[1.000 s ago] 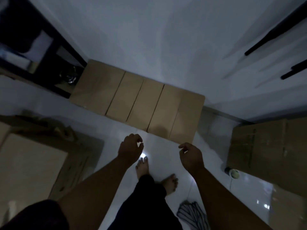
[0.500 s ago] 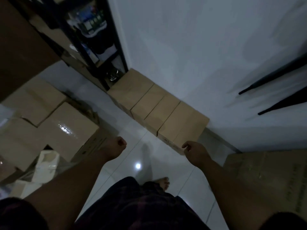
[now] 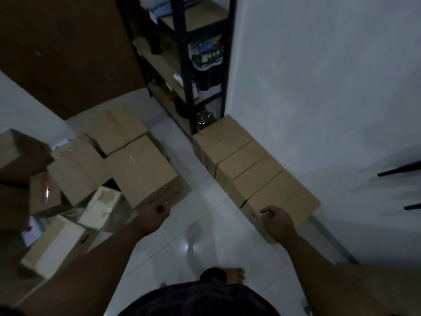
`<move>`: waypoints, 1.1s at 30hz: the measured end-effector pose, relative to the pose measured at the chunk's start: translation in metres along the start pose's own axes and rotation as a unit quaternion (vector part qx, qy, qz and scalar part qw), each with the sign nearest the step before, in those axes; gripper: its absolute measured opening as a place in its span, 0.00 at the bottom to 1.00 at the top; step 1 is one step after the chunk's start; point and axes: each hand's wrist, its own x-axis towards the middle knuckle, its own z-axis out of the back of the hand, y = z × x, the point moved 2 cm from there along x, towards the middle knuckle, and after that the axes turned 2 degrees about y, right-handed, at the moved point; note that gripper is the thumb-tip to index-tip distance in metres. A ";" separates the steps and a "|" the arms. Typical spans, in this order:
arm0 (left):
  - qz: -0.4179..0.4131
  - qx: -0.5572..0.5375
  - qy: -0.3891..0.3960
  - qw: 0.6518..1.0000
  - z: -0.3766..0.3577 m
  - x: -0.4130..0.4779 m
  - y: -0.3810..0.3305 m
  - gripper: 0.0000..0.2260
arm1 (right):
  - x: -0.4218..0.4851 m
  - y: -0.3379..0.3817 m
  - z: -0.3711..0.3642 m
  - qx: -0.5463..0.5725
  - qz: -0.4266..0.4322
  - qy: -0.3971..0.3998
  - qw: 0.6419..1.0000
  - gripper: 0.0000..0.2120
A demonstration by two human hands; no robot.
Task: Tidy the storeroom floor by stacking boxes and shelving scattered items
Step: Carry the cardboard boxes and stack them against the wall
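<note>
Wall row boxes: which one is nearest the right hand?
The end box, farthest from the shelf. The right hand overlaps its near corner; the other three in the row lie further along the wall.

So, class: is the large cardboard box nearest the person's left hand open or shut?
Shut. The large cardboard box has its top flaps lying flat and closed, with glossy tape glinting along the seam. Its contents are hidden.
</note>
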 end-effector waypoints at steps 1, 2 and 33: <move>0.007 -0.028 -0.008 1.000 0.007 -0.006 0.011 0.11 | -0.003 0.013 -0.007 0.003 0.005 -0.008 1.000 0.09; 0.020 -0.052 -0.013 0.998 0.014 -0.013 0.023 0.12 | -0.007 0.024 -0.016 0.004 0.011 -0.017 1.000 0.10; 0.161 -0.242 -0.094 0.952 0.172 0.109 0.152 0.17 | 0.161 0.302 -0.185 0.031 0.080 0.083 0.993 0.18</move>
